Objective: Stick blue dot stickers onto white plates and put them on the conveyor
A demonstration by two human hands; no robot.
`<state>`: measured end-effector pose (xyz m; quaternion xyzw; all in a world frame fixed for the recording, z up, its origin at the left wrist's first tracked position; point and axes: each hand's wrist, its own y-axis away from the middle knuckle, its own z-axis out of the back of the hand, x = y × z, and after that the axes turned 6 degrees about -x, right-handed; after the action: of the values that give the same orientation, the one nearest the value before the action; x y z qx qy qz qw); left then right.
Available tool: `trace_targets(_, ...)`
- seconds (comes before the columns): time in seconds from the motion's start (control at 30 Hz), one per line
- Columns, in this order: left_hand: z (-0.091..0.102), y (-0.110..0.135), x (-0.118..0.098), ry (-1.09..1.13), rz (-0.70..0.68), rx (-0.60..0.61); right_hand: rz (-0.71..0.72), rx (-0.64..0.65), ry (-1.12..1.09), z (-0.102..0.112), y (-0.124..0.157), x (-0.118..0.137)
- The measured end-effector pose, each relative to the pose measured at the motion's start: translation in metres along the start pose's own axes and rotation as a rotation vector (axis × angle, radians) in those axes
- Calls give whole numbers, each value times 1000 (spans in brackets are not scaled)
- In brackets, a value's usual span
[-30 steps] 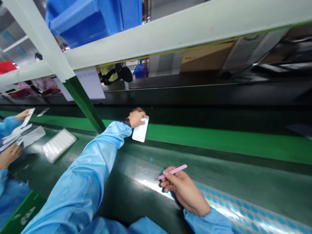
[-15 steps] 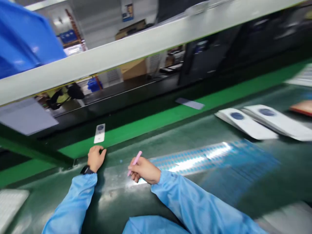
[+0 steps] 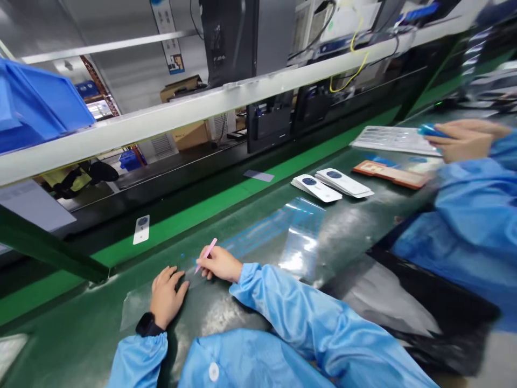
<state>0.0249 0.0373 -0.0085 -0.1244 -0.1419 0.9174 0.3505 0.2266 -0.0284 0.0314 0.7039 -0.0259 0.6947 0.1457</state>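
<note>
My right hand grips a slim pink pen-like tool, its lower end pointing down toward the bench; its exact kind I cannot make out. A strip of clear film with blue marks runs from beside that hand toward the right. My left hand, a dark watch at its wrist, lies palm down with fingers apart on a clear plastic sheet. Just beyond the fingers, a small blue dot shows on the bench. A white phone-shaped card with a dark circle sits past my left hand, on the green ledge.
Two stacks of white cards lie at the right, near an orange-framed tray. A co-worker's hands hold something blue over a white tray. A shelf rail crosses above; a green post stands left.
The view has swung right, bringing the co-worker into sight. My left hand has come back from near the white card and now rests flat on the sheet. The pink tool stays in my right hand.
</note>
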Motion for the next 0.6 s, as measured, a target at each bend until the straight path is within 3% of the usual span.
trace_targets(0.3, -5, -3, 5, -2, 23, -43, 326, -612, 259, 86, 94, -22)
trace_targets(0.4, -1, -5, 6, -3, 4, -33, 345, -790, 254, 111, 127, -38)
trace_targets(0.53, 2, -8, 7, -6, -5, -3, 358, -1249, 414, 151, 167, -57)
trace_targets(0.6, 2, -9, 9, 1, -9, 3, 337, -1255, 651, 167, 178, -65)
